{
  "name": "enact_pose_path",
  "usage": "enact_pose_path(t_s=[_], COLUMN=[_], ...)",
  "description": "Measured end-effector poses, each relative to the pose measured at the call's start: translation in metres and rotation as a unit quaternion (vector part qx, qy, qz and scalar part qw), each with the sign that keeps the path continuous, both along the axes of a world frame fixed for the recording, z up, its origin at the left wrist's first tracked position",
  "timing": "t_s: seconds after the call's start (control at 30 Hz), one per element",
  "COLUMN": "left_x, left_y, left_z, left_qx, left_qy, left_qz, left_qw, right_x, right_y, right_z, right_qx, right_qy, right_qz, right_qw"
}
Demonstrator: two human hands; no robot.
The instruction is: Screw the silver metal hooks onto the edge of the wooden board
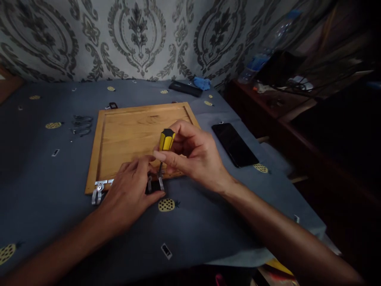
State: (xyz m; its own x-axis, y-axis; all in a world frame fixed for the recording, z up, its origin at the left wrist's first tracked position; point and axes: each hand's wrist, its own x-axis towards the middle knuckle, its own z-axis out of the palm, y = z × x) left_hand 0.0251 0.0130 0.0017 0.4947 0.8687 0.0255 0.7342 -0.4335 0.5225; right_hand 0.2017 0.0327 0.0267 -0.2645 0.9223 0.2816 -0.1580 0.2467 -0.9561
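A wooden panel (pixel 127 139) with a raised border lies flat on the cloth. My right hand (pixel 196 155) grips a small screwdriver (pixel 166 140) with a yellow and black handle, held upright between thumb and fingers. Its shaft points down at a metal clip (pixel 161 182) on the panel's near edge. Thumb and fingers of my left hand (pixel 131 182) close around this clip from the left; their exact contact is partly hidden. Another metal clip (pixel 98 192) sits at the panel's near left corner.
Several small dark metal pieces (pixel 81 125) lie left of the panel. A black phone (pixel 235 143) rests to its right. Behind are a black case (pixel 185 89) and a crumpled blue cloth (pixel 202 83). Plastic bottles (pixel 253 67) stand on a side shelf at right.
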Motion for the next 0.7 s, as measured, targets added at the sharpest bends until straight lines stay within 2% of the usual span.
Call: enact_pose_path(t_s=[0.07, 0.13, 0.33, 0.4, 0.7], left_x=[0.0, 0.001, 0.0, -0.001, -0.001], left_y=[0.0, 0.0, 0.0, 0.0, 0.0], left_z=[0.0, -0.001, -0.004, -0.005, -0.004], left_qx=[0.002, 0.001, 0.011, 0.012, 0.014], left_qy=[-0.001, -0.002, 0.007, 0.006, 0.01], left_qz=[0.005, 0.007, 0.007, 0.004, 0.006], left_qw=[1.0, 1.0, 1.0, 1.0, 1.0], right_x=[0.001, 0.002, 0.004, 0.005, 0.004], right_y=[0.0, -0.002, -0.011, -0.014, -0.016], right_z=[-0.001, -0.003, -0.004, -0.002, -0.008], right_qx=[0.004, 0.008, 0.065, 0.073, 0.055], right_qy=[-0.006, -0.005, 0.01, 0.002, -0.008], right_qz=[0.017, 0.0, -0.132, -0.154, -0.137], right_qw=[1.0, 1.0, 0.989, 0.985, 0.989])
